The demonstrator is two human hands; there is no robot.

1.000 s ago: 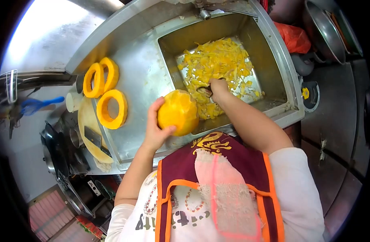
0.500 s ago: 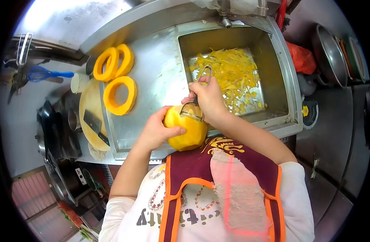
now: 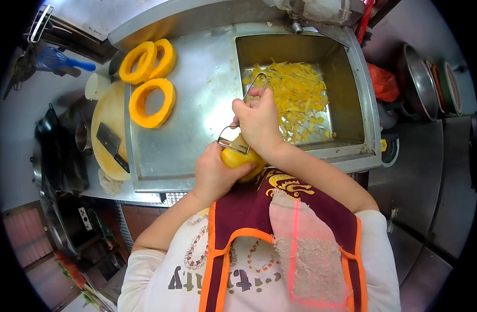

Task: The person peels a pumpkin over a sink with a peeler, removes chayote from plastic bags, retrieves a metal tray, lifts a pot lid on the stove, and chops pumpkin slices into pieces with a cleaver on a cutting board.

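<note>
A yellow pumpkin piece (image 3: 243,162) is held near the apron by my left hand (image 3: 213,171), its fingers and thumb wrapped round it. My right hand (image 3: 259,120) grips the handle of a metal peeler (image 3: 234,145), whose wide blade lies at the upper left of the pumpkin. The loop end of the handle sticks up above my fist. Beyond it, yellow peelings (image 3: 301,99) cover much of the sink basin's floor. Several peeled pumpkin rings (image 3: 136,104) stand to the left on the steel drainboard.
Left of the metal sink unit (image 3: 186,62), a cleaver (image 3: 109,139) lies on a round cutting board (image 3: 100,119). A white cup (image 3: 95,87) and a blue whisk (image 3: 54,60) are farther left. At right are a red bag (image 3: 382,82) and metal bowls (image 3: 420,83).
My right hand came up out of the basin with the peeler and brought it onto the pumpkin. The pumpkin has been tilted and turned in my left hand. The view has also shifted.
</note>
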